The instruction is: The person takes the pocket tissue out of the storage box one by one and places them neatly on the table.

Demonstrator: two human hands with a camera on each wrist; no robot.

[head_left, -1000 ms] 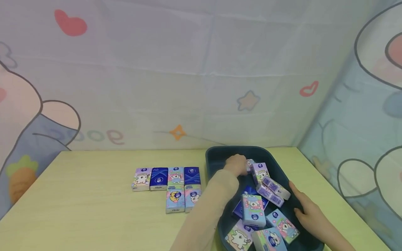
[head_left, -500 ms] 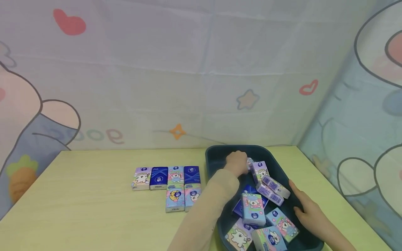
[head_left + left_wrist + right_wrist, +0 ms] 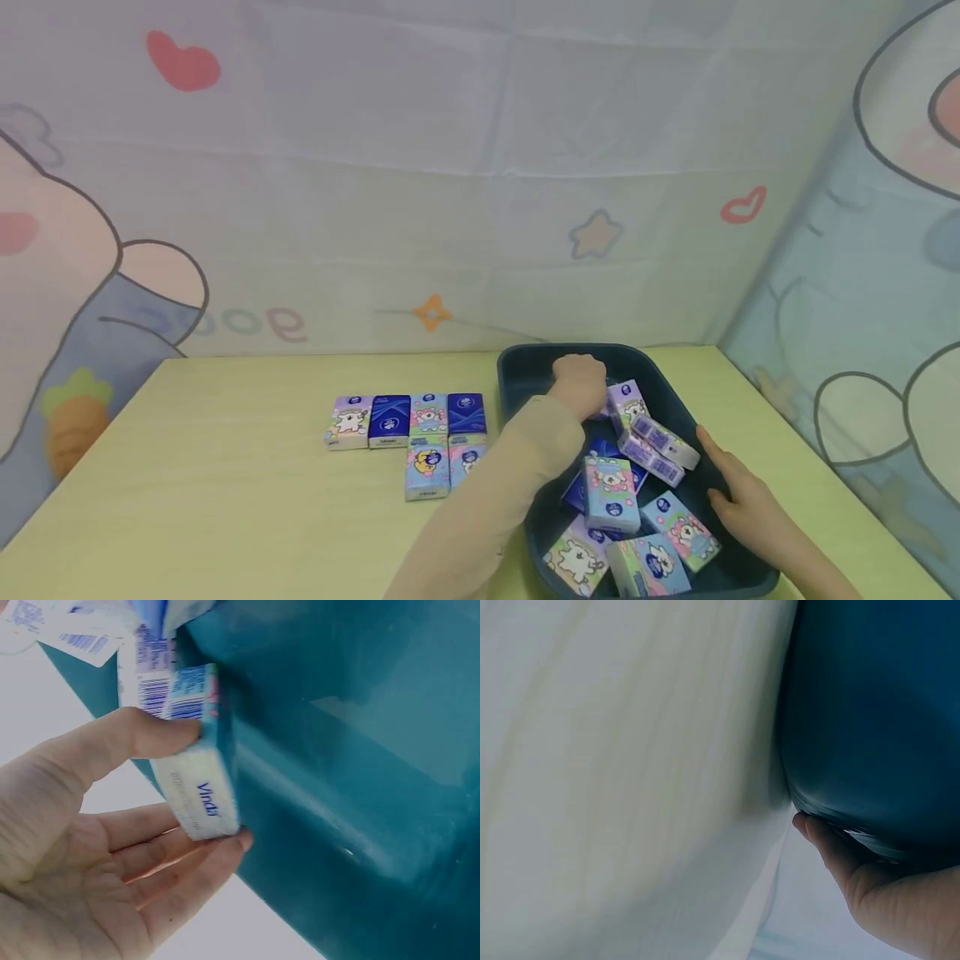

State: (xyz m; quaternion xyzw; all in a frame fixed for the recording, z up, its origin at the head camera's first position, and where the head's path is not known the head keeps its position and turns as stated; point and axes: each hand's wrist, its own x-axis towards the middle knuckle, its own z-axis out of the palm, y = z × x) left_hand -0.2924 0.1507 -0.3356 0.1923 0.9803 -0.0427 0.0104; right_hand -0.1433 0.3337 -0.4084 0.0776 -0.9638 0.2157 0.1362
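My left hand (image 3: 579, 385) reaches into the far end of a dark teal plastic bin (image 3: 517, 379). In the left wrist view, the thumb and fingers of this hand pinch a small Vinda tissue pack (image 3: 196, 787) by its sides, and other packs (image 3: 146, 667) lie right behind it. From the head view the held pack is mostly hidden by the hand. At the bin's right side, my right hand (image 3: 750, 508) grips the rim, thumb inside and fingers outside. The right wrist view has that hand (image 3: 885, 892) against the bin's wall (image 3: 870, 735).
Several tissue packs lie jumbled in the bin, among them a light blue one (image 3: 611, 493) and a purple-and-white one (image 3: 663, 442). Left of the bin, packs stand edge to edge in two rows, with a dark blue pack (image 3: 389, 421) among them, on the pale yellow table (image 3: 247, 467).
My left hand has shifted slightly right inside the bin, covering more of the pack beside it. The head view has swung a little; the right hand stays at the rim.
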